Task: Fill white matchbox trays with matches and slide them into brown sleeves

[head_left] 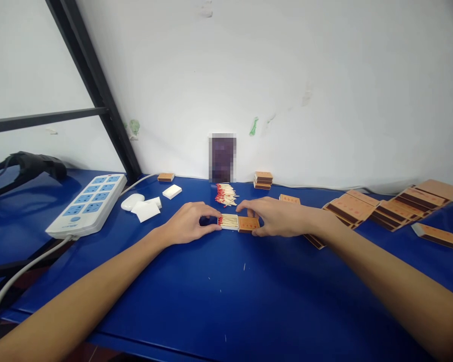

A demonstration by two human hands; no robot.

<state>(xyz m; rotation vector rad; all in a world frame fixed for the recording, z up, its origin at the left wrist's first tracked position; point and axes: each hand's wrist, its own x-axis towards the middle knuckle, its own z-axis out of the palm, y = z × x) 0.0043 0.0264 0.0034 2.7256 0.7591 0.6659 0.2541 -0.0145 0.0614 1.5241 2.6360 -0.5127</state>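
Note:
A matchbox lies on the blue table between my hands, its white tray slid partly out to the left and full of red-tipped matches. My left hand pinches the tray's left end with curled fingers. My right hand grips the orange sleeve from the right, fingers arched over it. Just behind the box lies a loose pile of matches.
A white and blue power strip with its cable sits at the left, beside white trays and a white case. Orange matchboxes lie in rows at the right; a small stack and a blurred dark object stand by the wall.

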